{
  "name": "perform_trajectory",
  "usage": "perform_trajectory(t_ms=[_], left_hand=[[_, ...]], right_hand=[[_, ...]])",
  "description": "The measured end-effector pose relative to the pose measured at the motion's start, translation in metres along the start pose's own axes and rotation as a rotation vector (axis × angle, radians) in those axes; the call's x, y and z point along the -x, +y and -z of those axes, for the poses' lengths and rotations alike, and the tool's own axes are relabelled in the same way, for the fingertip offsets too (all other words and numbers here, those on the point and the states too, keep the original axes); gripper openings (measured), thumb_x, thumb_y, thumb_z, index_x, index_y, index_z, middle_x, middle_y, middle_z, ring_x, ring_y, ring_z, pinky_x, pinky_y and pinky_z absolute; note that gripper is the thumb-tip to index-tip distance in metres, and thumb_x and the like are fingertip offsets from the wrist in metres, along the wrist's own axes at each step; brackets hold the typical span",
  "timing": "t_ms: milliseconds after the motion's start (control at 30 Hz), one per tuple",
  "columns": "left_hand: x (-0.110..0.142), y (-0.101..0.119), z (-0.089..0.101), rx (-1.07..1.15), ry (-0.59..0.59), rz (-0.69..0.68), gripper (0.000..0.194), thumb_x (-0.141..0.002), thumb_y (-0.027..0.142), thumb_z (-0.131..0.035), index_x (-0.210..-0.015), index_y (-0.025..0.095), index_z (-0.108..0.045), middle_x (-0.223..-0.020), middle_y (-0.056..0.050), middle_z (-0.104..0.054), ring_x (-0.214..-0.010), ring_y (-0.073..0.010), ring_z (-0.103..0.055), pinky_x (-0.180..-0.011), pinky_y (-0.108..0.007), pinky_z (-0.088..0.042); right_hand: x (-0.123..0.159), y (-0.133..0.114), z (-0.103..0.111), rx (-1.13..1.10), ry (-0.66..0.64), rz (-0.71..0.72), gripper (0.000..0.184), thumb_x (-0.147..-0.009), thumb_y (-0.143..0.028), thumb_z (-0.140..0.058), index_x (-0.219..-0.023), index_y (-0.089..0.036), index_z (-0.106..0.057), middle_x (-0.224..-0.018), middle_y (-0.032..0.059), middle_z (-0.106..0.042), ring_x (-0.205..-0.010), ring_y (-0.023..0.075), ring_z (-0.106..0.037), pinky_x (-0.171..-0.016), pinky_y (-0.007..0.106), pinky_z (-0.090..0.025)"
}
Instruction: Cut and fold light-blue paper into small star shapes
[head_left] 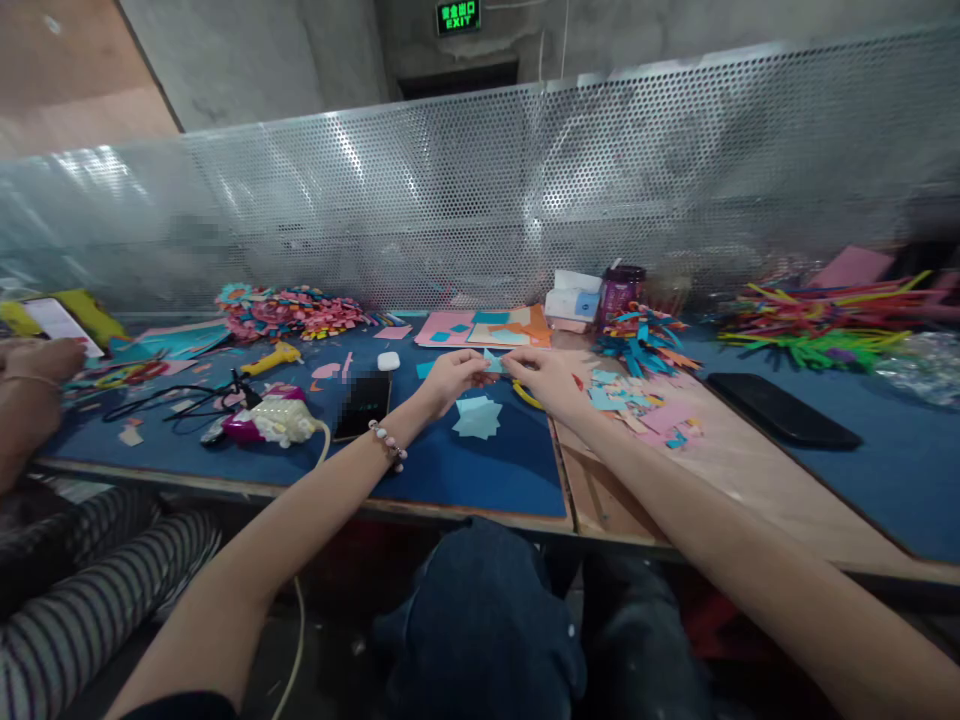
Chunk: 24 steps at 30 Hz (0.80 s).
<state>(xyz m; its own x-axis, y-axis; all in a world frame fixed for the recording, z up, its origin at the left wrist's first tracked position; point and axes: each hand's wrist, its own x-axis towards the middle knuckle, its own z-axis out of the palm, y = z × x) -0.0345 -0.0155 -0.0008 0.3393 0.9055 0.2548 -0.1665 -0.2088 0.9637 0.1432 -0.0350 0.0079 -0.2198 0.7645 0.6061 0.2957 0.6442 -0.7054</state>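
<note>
Between my fingertips is a small light-blue piece of paper (492,361), partly covered by the fingers. My left hand (454,380) pinches it from the left and wears a beaded bracelet at the wrist. From the right, my right hand (546,376) closes on its other side. Just below, on the blue table mat, lies a pale-blue star-shaped stack of paper (478,417). Yellow-handled scissors (527,396) lie partly hidden beside my right hand. Behind my hands are sheets of pink, orange and blue paper (442,327).
A phone (364,405), glue gun (271,358), white earphone case (388,361) and power strip (274,418) lie left. Paper scraps (637,400), a tissue box (572,303) and a black phone (784,410) are right. Another person's hand (45,355) is far left.
</note>
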Motion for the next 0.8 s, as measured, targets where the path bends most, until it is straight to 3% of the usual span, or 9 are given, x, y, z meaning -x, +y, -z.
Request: perform_trajectory(t_ms=[167,300,467,800], left_hand=[[0.0003,0.0015,-0.0006,0.015,-0.037,0.044,0.020,-0.072,0.030,-0.064,-0.078,0.012,-0.058,-0.074,-0.008,-0.068,-0.068,-0.0149,-0.063,-0.067,-0.028,-0.043],[-0.0017,0.0007,-0.0012,0.014,-0.034,0.104,0.033,-0.075,0.043,-0.061,-0.080,0.010,-0.060,-0.071,-0.008,-0.066,-0.066,-0.0158,-0.062,-0.064,-0.028,-0.042],[-0.0001,0.0004,-0.0027,-0.041,-0.044,0.033,0.032,-0.072,0.041,-0.068,-0.077,0.011,-0.057,-0.068,-0.004,-0.061,-0.067,-0.0141,-0.062,-0.061,-0.026,-0.040],[0.0000,-0.0002,-0.0028,-0.051,-0.042,-0.018,0.030,-0.074,0.038,-0.067,-0.071,0.012,-0.053,-0.066,-0.002,-0.059,-0.064,-0.0113,-0.060,-0.061,-0.025,-0.040]], right_hand=[[-0.0001,0.0070,-0.0034,0.081,0.016,0.112,0.018,-0.081,-0.029,-0.052,-0.075,-0.018,-0.064,-0.080,0.0032,-0.064,-0.077,0.0160,-0.057,-0.070,0.027,-0.042],[0.0005,0.0080,-0.0056,0.149,0.033,0.230,0.014,-0.081,-0.025,-0.052,-0.073,-0.018,-0.062,-0.077,0.0029,-0.059,-0.073,0.0150,-0.055,-0.069,0.028,-0.043],[0.0021,0.0034,-0.0058,0.206,0.035,0.323,0.012,-0.082,-0.021,-0.051,-0.075,-0.018,-0.061,-0.080,0.0046,-0.059,-0.077,0.0162,-0.054,-0.073,0.030,-0.044],[0.0031,0.0023,-0.0074,0.177,0.061,0.328,0.012,-0.082,-0.020,-0.052,-0.080,-0.018,-0.064,-0.083,0.0053,-0.060,-0.079,0.0169,-0.055,-0.073,0.030,-0.044]])
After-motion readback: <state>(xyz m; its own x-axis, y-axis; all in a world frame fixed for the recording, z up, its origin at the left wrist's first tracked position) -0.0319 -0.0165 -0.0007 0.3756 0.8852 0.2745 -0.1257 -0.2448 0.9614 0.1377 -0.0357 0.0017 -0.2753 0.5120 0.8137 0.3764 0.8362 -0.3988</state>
